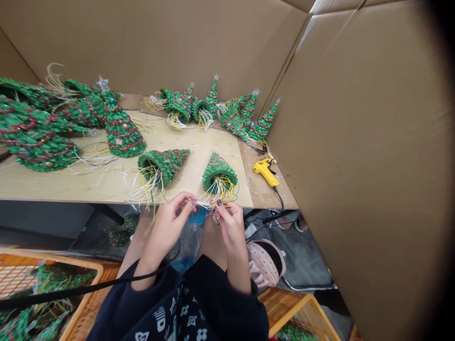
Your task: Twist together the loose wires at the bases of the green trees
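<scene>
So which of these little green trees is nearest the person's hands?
The green cone tree near the table's front edge, right of its neighbour; its open base and trailing wires face the right hand.

Two bare hands [167, 232] [231, 227], one bunch of pale wires [204, 204], two beaded green cone trees [163, 163] [218, 173], about five rear beaded trees [209, 99], roughly six heaped beaded trees [121, 130], one yellow glue gun [266, 171], two orange crates [53, 258] [296, 308], one pink dotted bag [265, 263]

We've got green trees [122, 132] banded red, white-and-yellow wires [147, 192], and a bright yellow glue gun [266, 172] here!
</scene>
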A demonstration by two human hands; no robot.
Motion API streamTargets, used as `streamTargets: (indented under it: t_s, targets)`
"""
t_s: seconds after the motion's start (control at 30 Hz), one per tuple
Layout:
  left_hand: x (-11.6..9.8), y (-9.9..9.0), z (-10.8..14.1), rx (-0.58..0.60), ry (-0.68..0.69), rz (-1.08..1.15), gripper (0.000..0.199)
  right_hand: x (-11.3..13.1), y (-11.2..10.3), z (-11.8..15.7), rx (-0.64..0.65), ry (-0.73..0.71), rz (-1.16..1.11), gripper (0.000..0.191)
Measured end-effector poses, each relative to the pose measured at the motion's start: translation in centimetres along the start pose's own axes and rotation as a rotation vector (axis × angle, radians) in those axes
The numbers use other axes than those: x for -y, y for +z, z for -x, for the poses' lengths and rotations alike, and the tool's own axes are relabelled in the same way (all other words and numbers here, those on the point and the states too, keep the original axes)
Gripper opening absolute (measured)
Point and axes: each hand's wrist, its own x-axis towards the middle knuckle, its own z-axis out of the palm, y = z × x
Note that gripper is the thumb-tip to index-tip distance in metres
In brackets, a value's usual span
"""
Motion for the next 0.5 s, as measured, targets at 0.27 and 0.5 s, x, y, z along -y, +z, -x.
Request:
streamTargets:
  t_s: [0.27,0.5]
  targets:
    - [-0.7,-1.5,0.7,-0.042,0.209,-0.378,0.012,0.5,0.0,0.3,0.003,0.053,-0.053,0.016]
    - [-0.6,-0.1,0.6,-0.082,0.426,-0.597,0.013,1.0,-0.1,0.3,0.03,0.062,-0.052,0.014]
